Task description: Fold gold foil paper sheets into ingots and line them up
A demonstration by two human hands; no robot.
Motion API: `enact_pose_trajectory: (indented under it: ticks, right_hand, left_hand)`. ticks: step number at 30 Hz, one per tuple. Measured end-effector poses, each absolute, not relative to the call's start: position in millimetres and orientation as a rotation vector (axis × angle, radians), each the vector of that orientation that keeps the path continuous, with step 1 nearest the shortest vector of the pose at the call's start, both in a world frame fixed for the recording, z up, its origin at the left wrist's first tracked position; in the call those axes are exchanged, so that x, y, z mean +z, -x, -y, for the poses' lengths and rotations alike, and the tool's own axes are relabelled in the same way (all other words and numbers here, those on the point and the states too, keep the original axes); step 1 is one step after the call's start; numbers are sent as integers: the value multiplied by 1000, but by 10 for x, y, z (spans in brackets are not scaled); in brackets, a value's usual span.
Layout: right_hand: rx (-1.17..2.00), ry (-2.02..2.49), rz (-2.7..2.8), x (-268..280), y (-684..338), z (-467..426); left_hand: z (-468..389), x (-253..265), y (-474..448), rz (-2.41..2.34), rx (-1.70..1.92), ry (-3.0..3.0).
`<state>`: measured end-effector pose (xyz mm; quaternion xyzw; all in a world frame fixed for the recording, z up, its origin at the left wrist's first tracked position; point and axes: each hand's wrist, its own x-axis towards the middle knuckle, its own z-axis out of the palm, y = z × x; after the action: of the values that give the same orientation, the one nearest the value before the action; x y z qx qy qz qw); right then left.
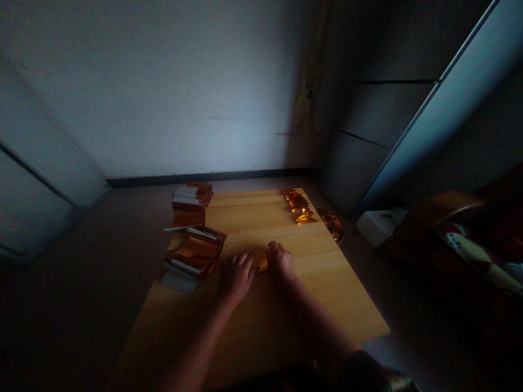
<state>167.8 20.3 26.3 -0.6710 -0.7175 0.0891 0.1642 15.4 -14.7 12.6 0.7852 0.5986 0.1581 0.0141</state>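
Between my two hands, low over the middle of the wooden table, is a small piece of orange-gold foil (262,262). My left hand (238,275) is at the foil's left edge, its fingers bent and pressed down on it. My right hand (281,265) is closed round the right end, with the fingertips curled in and partly hidden. To the left lie stacks of copper-coloured foil sheets (195,251) with white paper showing among them. Another such stack (188,215) sits behind, over the table's left edge.
Several shiny folded foil pieces (299,207) form a row at the table's (327,283) far right corner. Beyond that edge, more crumpled foil (332,224) lies lower down. A white box (378,227) stands on the floor at right. The wall (196,98) rises behind.
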Motion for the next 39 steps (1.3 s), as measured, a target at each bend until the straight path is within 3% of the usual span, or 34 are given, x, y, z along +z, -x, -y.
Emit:
enact_pose_trajectory:
  ticks: [39]
  right_hand:
    - [119,1996,2233,284,-1637,-212]
  left_hand:
    - [80,308,-262,-1981,210,-2479]
